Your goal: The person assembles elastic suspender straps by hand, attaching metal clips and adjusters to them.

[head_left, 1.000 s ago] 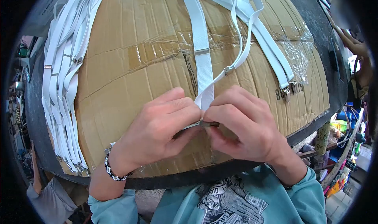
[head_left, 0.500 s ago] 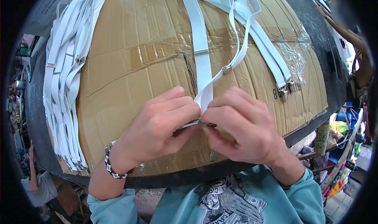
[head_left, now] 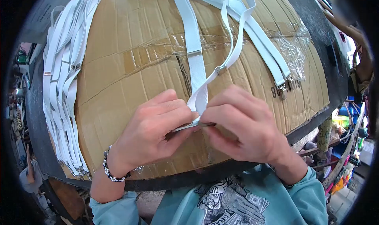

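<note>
While both hands are meeting at the centre of the frame, a person in a teal sweatshirt (head_left: 276,201) is working on a white elastic suspender strap (head_left: 195,59) over a flattened cardboard sheet (head_left: 130,82). The left hand (head_left: 152,132), a beaded bracelet (head_left: 110,173) at its wrist, is curling its fingers inward and pinching the strap's looped lower end against the thumb. The right hand (head_left: 242,126) is pressing in from the other side, its fingertips closing on a small metal clip (head_left: 197,124) that is showing between the two hands; how the clip is sitting on the strap is hidden by the fingers. From the pinch, the strap is running up the middle of the frame, past a metal slider (head_left: 194,53), to the top edge. A narrower branch is angling up and to the right through a second metal adjuster (head_left: 220,69). In the upper right, two more white straps (head_left: 264,39) are lying diagonally across the cardboard, ending in metal clips (head_left: 287,84) beside a patch of clear plastic film (head_left: 294,51). Along the left of the frame, a pile of white suspenders (head_left: 63,90) is lying at the cardboard's edge. The cardboard is resting on a dark round table (head_left: 39,138). At the far right edge, another person's arm (head_left: 355,47) is showing.
</note>
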`<state>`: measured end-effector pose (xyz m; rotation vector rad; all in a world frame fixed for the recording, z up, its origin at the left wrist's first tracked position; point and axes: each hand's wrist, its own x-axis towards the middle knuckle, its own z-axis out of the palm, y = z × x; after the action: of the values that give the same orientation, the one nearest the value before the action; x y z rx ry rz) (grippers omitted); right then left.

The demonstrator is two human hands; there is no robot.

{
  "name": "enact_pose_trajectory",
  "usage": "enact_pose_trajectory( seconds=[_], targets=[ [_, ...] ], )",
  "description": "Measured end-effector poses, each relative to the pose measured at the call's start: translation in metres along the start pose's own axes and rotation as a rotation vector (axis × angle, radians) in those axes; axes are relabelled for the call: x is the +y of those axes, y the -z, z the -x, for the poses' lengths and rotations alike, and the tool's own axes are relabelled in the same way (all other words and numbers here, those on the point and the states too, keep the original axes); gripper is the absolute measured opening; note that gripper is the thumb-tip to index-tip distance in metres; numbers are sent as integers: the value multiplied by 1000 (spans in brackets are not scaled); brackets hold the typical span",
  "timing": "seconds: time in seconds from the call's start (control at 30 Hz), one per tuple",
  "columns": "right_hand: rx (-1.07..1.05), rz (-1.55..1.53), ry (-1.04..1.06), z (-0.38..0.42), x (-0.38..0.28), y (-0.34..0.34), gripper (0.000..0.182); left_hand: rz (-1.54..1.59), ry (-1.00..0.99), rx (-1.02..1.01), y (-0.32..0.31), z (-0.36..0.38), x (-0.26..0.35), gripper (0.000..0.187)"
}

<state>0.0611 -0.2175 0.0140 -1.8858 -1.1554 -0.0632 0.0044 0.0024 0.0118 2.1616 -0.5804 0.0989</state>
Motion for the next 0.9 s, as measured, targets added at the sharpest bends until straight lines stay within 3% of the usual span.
enact_pose_trajectory(
  seconds=[0.27, 0.47, 0.77, 0.9],
  targets=[
    [-124, 152, -44, 13, 17, 11, 33, 36, 27, 11, -2, 1, 2, 23],
    [5, -14, -36, 5, 4, 0, 30, -2, 23, 2, -1, 0, 1, 23],
    [-107, 179, -68, 13, 11, 4, 29, 27, 53, 10, -1, 1, 3, 24],
    [-17, 31, -63, 9, 10, 5, 29, 12, 29, 12, 0, 1, 1, 23]
  ],
)
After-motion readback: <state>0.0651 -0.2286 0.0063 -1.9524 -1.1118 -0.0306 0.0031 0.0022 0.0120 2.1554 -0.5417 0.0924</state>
